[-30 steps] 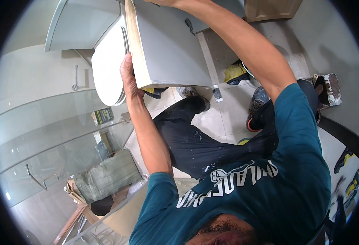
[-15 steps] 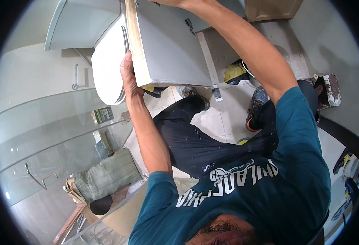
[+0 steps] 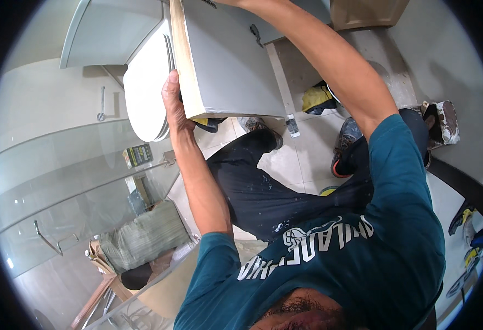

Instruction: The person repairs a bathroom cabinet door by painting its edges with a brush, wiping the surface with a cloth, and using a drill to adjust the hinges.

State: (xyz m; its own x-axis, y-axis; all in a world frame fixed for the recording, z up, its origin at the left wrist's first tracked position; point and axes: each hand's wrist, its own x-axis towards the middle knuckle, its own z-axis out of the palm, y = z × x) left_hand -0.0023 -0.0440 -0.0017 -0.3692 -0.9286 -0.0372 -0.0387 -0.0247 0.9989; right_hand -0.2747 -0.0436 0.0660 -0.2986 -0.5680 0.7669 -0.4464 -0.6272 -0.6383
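A grey cabinet (image 3: 230, 60) with a pale bare-wood edge (image 3: 182, 60) stands in front of me at the top of the view. My left hand (image 3: 174, 104) grips its lower left side; the thumb lies up along the wood and the other fingers go out of sight beneath it. My right arm reaches across above the cabinet to its far side. Only a sliver of my right hand (image 3: 231, 2) shows at the upper border, beside a small dark metal fitting, and its fingers are cut off. A dark hinge (image 3: 255, 35) sits on the grey surface.
A white toilet lid (image 3: 145, 88) stands close left of the cabinet. Glass panels (image 3: 49, 170) and a wrapped bundle (image 3: 145, 236) are at the left. Yellow-and-black items (image 3: 317, 99) lie on the floor beyond my feet, and a paint-smeared box (image 3: 445, 122) is at the right.
My right hand has shifted slightly up, further out of view. The cabinet and my left hand look almost unmoved.
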